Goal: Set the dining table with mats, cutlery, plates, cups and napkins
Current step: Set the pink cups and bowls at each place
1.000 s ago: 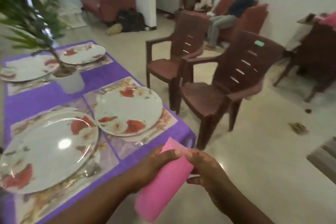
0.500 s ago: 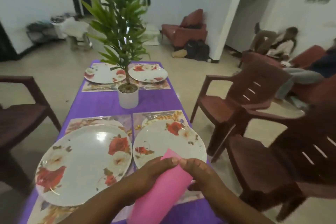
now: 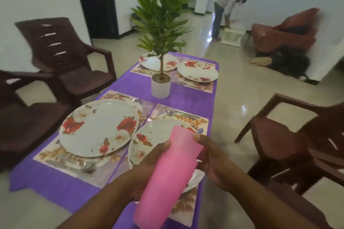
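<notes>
Now the tall pink plastic cup stack point(image 3: 167, 174) slants up and away over the near floral plate point(image 3: 147, 145), left hand point(image 3: 149, 169) wrapped around it, right hand's point(image 3: 216, 163) thumb pressing its far rim.

I note the tall pink plastic cup point(image 3: 167, 178) covers much of the floral plate point(image 3: 147, 141) at the table's near right corner. My left hand's point(image 3: 149, 169) fingers lie hidden behind it. Cutlery beyond reads blurred.

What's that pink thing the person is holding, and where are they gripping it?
A pink cup, or a stack of them, held in both hands: the left hand wraps its side, and the right hand pinches it near the upper end.
</notes>
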